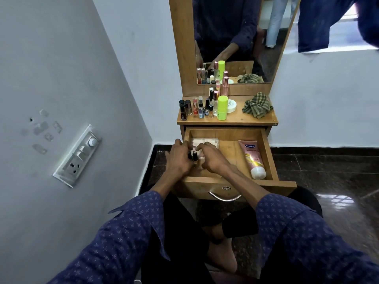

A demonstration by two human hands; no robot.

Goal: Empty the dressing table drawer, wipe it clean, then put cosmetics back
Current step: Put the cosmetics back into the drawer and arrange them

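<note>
Evidently I was mid-emptying: left hand (178,158) fingers pinched small bottles (193,156), right hand (211,158) fingers curled beside them; tube (252,158) remained rightward in the drawer (229,134).

Wall switchboard (77,155) at left, blue garment (328,23) hanging top right

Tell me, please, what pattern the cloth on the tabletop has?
Green-and-tan checks; the cloth shows in the head view.

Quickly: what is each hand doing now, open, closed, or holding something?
Left hand: closed on small dark-capped bottles in the drawer.
Right hand: fingers curled by the same bottles; grip cannot be told.
</note>
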